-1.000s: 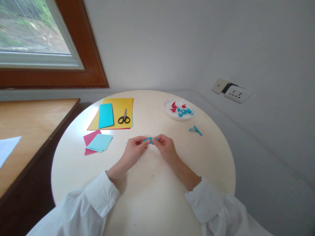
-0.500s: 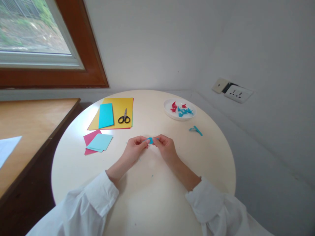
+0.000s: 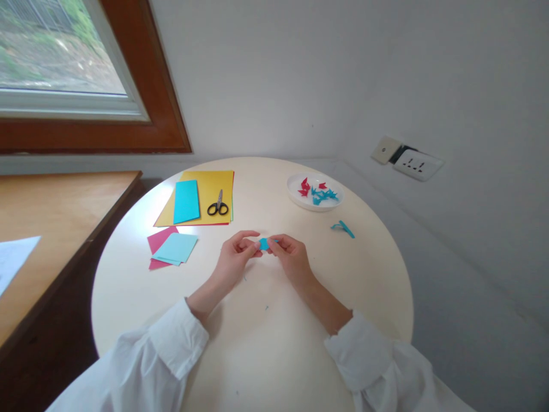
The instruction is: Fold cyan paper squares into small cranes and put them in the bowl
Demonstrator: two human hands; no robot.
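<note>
Between my two hands is a small folded piece of blue paper, held above the middle of the table. My left hand pinches its left end between thumb and fingers, with the index finger lifted off over the top. At the right end, my right hand grips it with thumb and fingertips. The fingers cover both ends, so the full shape of the fold is hidden. A few tiny blue scraps lie on the tabletop near my wrists.
A white plate at the back right holds small red and blue folded paper pieces. Blue paper strips lie before it. Back left, scissors and a blue sheet rest on yellow paper. Pale blue squares overlap pink ones.
My left index finger has lifted and straightened away from the blue paper, showing slightly more of it. Both hands stay in nearly the same place. The view has shifted slightly.
</note>
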